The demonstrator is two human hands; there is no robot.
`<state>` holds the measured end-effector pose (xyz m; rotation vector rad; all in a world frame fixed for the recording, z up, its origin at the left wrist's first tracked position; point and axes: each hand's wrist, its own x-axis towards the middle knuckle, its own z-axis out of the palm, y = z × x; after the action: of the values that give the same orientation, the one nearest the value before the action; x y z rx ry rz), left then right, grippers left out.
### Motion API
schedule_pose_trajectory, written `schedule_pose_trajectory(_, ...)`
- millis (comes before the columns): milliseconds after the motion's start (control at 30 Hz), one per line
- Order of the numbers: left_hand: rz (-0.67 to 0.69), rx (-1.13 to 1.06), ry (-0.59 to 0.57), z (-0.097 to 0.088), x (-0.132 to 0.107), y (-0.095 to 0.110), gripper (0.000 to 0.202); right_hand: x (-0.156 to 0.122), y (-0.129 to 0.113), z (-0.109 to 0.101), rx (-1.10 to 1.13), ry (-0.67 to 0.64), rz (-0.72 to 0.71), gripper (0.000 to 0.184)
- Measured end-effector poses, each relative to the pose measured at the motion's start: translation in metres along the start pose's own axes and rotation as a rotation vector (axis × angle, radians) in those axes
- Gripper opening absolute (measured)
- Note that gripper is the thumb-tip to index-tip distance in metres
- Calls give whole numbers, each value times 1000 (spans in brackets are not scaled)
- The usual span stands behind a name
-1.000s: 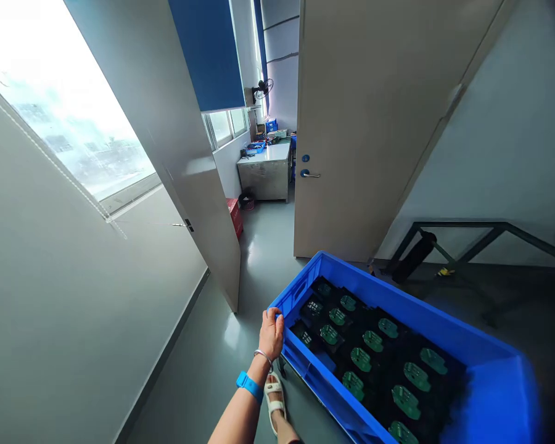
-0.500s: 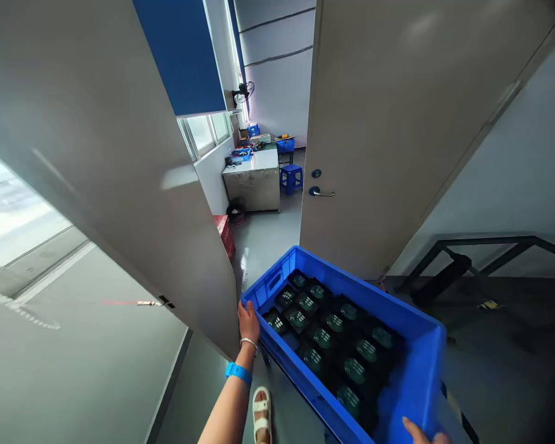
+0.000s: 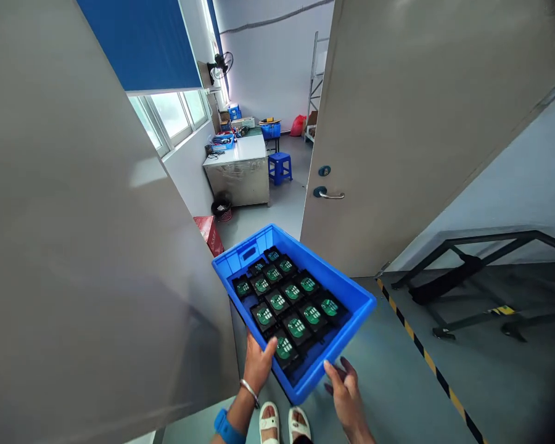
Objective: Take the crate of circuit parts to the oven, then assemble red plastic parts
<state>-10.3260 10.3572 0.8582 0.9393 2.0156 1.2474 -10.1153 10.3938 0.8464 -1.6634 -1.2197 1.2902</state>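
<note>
Blue crate (image 3: 324,265), green boards (image 3: 277,302) inside, left hand (image 3: 258,365) clamped on rim, right hand (image 3: 348,394) fingers apart, perhaps touching

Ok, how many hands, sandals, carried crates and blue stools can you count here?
Hands: 2, the left hand and the right hand
White sandals: 2
Carried crate: 1
Blue stool: 1
Total: 6

The crate (image 3: 346,285) lies between the left hand (image 3: 258,364), at its near-left corner, and the right hand (image 3: 346,388), under its near edge. Boards (image 3: 277,301) lie in rows inside. A door (image 3: 398,123) stands behind it on the right. Farther back on the left is a counter (image 3: 238,163), with a stool (image 3: 280,168) to its right.
</note>
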Motion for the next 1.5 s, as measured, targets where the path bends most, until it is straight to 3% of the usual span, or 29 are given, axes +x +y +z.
schedule_pose_trajectory(100,-9,-8,51,-6,-16,-7,70,41,-34,-1,-241,216,-284,83)
schedule_pose_trajectory(167,-50,-44,64,-18,-6,-9,71,83,-67,3,-411,319,-548,75)
schedule_pose_trajectory(233,-93,-83,62,-34,17,-7,73,127,-102,15,-608,298,-668,64)
schedule_pose_trajectory(333,-193,-82,71,-60,64,3,73,179,-145,41,-864,36,-570,55)
schedule_pose_trajectory(433,-249,-31,80,-83,115,14,68,207,-167,67,-919,-163,-379,57)
schedule_pose_trajectory(667,-254,118,96,-123,250,16,43,238,-186,117,-858,-185,-330,57)
schedule_pose_trajectory(900,-221,203,3,-142,405,31,35,295,-196,187,-660,-55,-363,58)
schedule_pose_trajectory(1067,-180,265,-88,-139,514,52,33,342,-219,228,-595,46,-288,56)
schedule_pose_trajectory(1200,-129,294,-163,-124,603,74,37,390,-240,255,-591,115,-247,55)
schedule_pose_trajectory(1367,-69,321,-246,-87,719,105,43,470,-273,282,-569,197,-182,55)
schedule_pose_trajectory(1500,-25,352,-312,-47,809,138,44,540,-315,291,-557,189,-67,56)
